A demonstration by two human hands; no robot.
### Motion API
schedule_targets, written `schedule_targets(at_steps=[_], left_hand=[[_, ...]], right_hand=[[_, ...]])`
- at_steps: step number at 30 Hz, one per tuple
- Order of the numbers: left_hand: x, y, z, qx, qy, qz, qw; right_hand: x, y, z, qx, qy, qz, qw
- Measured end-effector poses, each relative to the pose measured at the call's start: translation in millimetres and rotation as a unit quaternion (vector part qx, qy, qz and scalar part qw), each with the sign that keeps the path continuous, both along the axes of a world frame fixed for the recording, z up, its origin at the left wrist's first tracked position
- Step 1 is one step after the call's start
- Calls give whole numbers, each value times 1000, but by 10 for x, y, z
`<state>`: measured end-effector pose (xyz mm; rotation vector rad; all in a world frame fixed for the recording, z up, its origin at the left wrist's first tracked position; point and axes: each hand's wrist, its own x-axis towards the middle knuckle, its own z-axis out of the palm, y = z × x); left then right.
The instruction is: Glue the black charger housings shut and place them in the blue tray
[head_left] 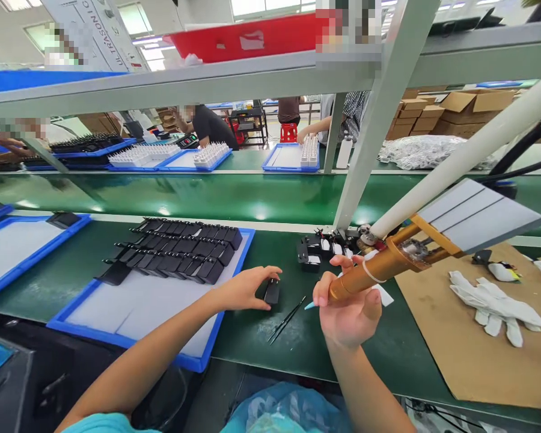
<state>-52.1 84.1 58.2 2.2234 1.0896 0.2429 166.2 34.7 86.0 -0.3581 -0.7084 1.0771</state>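
Note:
My left hand (246, 290) pinches a small black power adapter (273, 292) between thumb and fingers, just above the green bench. My right hand (349, 310) is raised, palm turned up, its fingers curled about the lower end of a gold-coloured cylindrical tool (369, 273). A grey-white panel (480, 215) sits beyond the tool's upper end. A light-blue pointed tip (309, 306) shows beside my right fingers; what it belongs to is hidden. Between the hands, black tweezers (287, 320) lie on the bench. Left of them, rows of black adapters (175, 249) stand in a blue-rimmed tray (207, 343).
Black housings with white parts (309, 252) sit behind my right hand. White gloves (496, 304) lie on brown cardboard (415, 319) at right. A slanting white pipe (460, 156) and a metal post (374, 132) rise there. Co-workers and trays are beyond the green conveyor (198, 195).

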Motion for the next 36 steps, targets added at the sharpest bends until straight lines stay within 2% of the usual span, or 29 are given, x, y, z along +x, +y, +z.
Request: schedule_targets(at_steps=[4, 9, 13, 18, 21, 25, 29, 32, 36], left_hand=[[-68, -433, -56, -22, 2, 42, 999], [74, -758, -269, 13, -51, 172, 984], [154, -802, -356, -11, -113, 264, 958], [149, -753, -493, -56, -217, 332, 916], [198, -770, -637, -29, -252, 366, 895], [328, -841, -766, 57, -197, 358, 911], [445, -846, -796, 132, -120, 347, 921], [498, -837, -750, 143, -93, 353, 920], [546, -897, -590, 131, -103, 342, 925]], right_hand=[[8, 5, -9, 0, -2, 9, 1000], [11, 11, -11, -7, -8, 1, 1000], [4, 14, -1, 4, -10, -1, 1000], [-4, 11, -14, -6, -9, -5, 1000], [-13, 7, -10, -14, -12, -11, 1000], [-35, 11, 18, -19, -10, -14, 1000], [-76, 30, 46, -23, -18, -13, 999], [-118, 47, 52, -23, -25, -4, 999], [-174, 63, 43, -24, -28, -2, 999]])
